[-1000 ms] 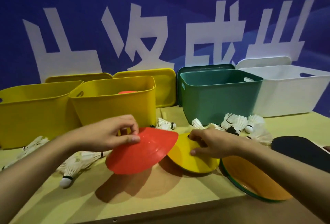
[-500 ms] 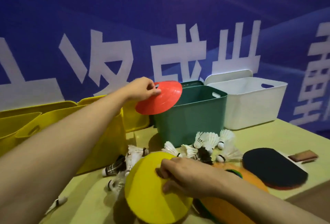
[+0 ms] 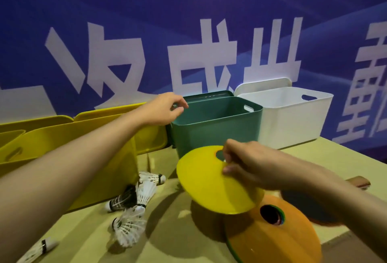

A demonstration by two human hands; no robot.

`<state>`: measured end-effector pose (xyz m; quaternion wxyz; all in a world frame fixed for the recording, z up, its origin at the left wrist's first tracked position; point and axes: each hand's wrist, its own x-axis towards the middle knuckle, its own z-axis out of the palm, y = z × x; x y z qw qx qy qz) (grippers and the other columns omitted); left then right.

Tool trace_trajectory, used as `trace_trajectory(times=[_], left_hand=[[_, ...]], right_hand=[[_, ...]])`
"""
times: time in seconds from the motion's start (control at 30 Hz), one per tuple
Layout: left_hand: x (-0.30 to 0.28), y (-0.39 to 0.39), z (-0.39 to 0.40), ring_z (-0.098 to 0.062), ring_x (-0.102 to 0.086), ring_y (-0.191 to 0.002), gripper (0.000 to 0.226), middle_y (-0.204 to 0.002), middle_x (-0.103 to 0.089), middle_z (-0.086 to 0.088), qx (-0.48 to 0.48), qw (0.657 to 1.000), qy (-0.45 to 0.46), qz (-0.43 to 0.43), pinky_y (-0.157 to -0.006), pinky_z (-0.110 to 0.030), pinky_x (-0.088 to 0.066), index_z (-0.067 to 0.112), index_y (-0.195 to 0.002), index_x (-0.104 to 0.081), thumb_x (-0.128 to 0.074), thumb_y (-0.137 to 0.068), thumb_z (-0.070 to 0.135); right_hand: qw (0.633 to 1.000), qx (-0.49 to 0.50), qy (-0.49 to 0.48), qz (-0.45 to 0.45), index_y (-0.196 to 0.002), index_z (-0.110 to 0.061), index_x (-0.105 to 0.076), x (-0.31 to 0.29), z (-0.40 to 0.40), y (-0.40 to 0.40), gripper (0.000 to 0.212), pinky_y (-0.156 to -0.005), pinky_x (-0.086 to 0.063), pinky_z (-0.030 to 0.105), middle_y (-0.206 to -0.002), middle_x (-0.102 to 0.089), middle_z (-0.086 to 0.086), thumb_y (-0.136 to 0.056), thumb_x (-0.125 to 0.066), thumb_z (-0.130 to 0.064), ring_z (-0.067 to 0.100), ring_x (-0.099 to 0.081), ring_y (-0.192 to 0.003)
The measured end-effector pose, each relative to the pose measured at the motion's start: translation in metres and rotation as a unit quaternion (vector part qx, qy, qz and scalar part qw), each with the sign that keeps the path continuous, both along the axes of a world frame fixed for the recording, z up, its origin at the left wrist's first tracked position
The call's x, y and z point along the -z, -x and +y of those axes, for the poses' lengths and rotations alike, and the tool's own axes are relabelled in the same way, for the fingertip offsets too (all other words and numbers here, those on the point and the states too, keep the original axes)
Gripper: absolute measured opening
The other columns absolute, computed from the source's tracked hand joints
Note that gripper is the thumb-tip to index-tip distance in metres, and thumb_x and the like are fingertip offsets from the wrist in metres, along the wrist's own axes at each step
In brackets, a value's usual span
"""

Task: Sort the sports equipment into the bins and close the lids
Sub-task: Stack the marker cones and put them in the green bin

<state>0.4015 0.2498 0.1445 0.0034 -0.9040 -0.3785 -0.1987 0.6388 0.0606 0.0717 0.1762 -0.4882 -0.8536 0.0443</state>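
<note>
Standing at the back of the worktop [image 3: 178, 216], the green bin [image 3: 217, 128] and the white bin [image 3: 291, 116] were open, their lids propped upright behind them, and what lay inside either could not be seen. Two yellow bins [image 3: 69, 158] stood to the left. The left hand [image 3: 162, 108] hovered over the green bin's near-left corner, its grip released, fingers loosely curled around nothing. The right hand [image 3: 249, 165] pinched the yellow disc cone [image 3: 211, 185] at its centre hole, holding it tilted above the worktop before the green bin. It was a shallow plastic dish. An orange cone [image 3: 278, 239] topped a stack beneath, with shuttlecocks [image 3: 134, 210] scattered leftward.
</note>
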Motion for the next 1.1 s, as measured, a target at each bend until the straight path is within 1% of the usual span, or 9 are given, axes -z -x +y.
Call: trace_trajectory(times=[0.13,0.23,0.33,0.4,0.57,0.73,0.83,0.9,1.1], left_hand=[[0.02,0.023,-0.03,-0.007,-0.067,-0.083,0.041,-0.099,-0.071,0.006,-0.06,0.98,0.188,-0.002,-0.064,-0.021,-0.053,0.024,-0.108,-0.069,-0.041,-0.103,0.055],[0.035,0.032,-0.057,-0.015,-0.065,-0.082,0.067,-0.101,-0.073,-0.006,-0.041,0.897,0.428,-0.103,-0.063,-0.024,-0.049,0.012,-0.112,-0.072,-0.036,-0.098,0.067],[0.045,0.037,-0.073,-0.018,-0.065,-0.086,0.062,-0.109,-0.073,-0.01,0.034,0.816,0.542,-0.195,-0.066,-0.027,-0.048,0.004,-0.122,-0.066,-0.038,-0.103,0.056],[0.048,0.039,-0.076,-0.015,-0.064,-0.081,0.046,-0.1,-0.071,-0.005,0.049,0.792,0.549,-0.262,-0.064,-0.027,-0.044,0.007,-0.116,-0.067,-0.046,-0.104,0.046],[0.049,0.052,-0.073,-0.008,-0.057,-0.072,0.029,-0.091,-0.065,-0.001,0.053,0.808,0.507,-0.295,-0.059,-0.021,-0.042,0.004,-0.116,-0.068,-0.057,-0.102,0.028],[0.05,0.067,-0.068,-0.006,-0.055,-0.071,0.022,-0.082,-0.06,0.003,0.045,0.833,0.468,-0.292,-0.06,-0.021,-0.04,0.011,-0.101,-0.067,-0.057,-0.102,0.03],[0.045,0.076,-0.066,-0.007,-0.055,-0.073,0.023,-0.08,-0.06,0.004,0.042,0.858,0.443,-0.256,-0.064,-0.023,-0.04,0.016,-0.097,-0.071,-0.058,-0.101,0.034],[0.041,0.079,-0.066,-0.009,-0.054,-0.075,0.024,-0.08,-0.059,0.003,0.041,0.873,0.426,-0.232,-0.067,-0.025,-0.041,0.016,-0.097,-0.072,-0.059,-0.1,0.036],[0.026,0.083,-0.067,-0.015,-0.052,-0.079,0.026,-0.081,-0.056,-0.002,0.055,0.895,0.389,-0.21,-0.074,-0.032,-0.041,0.02,-0.091,-0.073,-0.058,-0.099,0.039]], right_hand=[[0.999,0.027,-0.027,0.009,-0.096,-0.031,-0.044,-0.025,0.007,-0.013,0.017,-0.059,-0.042,0.026,-0.078,-0.051,-0.008,-0.1,-0.051,-0.045,0.004,-0.052,-0.072],[0.998,0.042,-0.04,0.033,-0.094,-0.025,-0.045,-0.041,0.017,-0.012,0.014,-0.062,-0.043,0.012,-0.076,-0.047,-0.014,-0.103,-0.054,-0.033,-0.021,-0.051,-0.075],[0.998,0.05,-0.041,0.028,-0.091,-0.033,-0.042,-0.045,0.033,-0.002,0.017,-0.056,-0.039,0.018,-0.076,-0.051,-0.009,-0.103,-0.053,-0.039,0.002,-0.05,-0.065],[0.998,0.047,-0.033,0.03,-0.094,-0.03,-0.043,-0.043,0.042,0.006,0.016,-0.055,-0.036,0.022,-0.076,-0.053,-0.004,-0.103,-0.052,-0.04,0.008,-0.044,-0.063],[0.999,0.044,-0.026,0.016,-0.104,-0.018,-0.05,-0.039,0.056,0.021,0.022,-0.055,-0.036,0.023,-0.074,-0.052,-0.005,-0.103,-0.052,-0.039,0.008,-0.043,-0.061],[0.983,0.138,-0.107,0.066,-0.105,-0.016,-0.053,-0.071,0.091,0.0,0.022,-0.06,-0.042,0.026,-0.083,-0.057,-0.002,-0.102,-0.056,-0.038,0.009,-0.05,-0.069],[0.966,0.205,-0.158,0.01,-0.109,-0.016,-0.057,-0.082,0.128,-0.015,0.028,-0.072,-0.052,0.04,-0.093,-0.062,0.004,-0.101,-0.058,-0.042,0.024,-0.058,-0.083],[0.959,0.233,-0.155,-0.036,-0.112,-0.015,-0.058,-0.079,0.152,-0.017,0.03,-0.072,-0.051,0.04,-0.096,-0.064,0.007,-0.101,-0.057,-0.043,0.028,-0.059,-0.085],[0.967,0.233,-0.091,-0.051,-0.137,-0.013,-0.052,-0.065,0.187,-0.012,0.048,-0.1,-0.05,0.047,-0.137,-0.052,0.016,-0.1,-0.058,-0.044,0.036,-0.058,-0.117]])
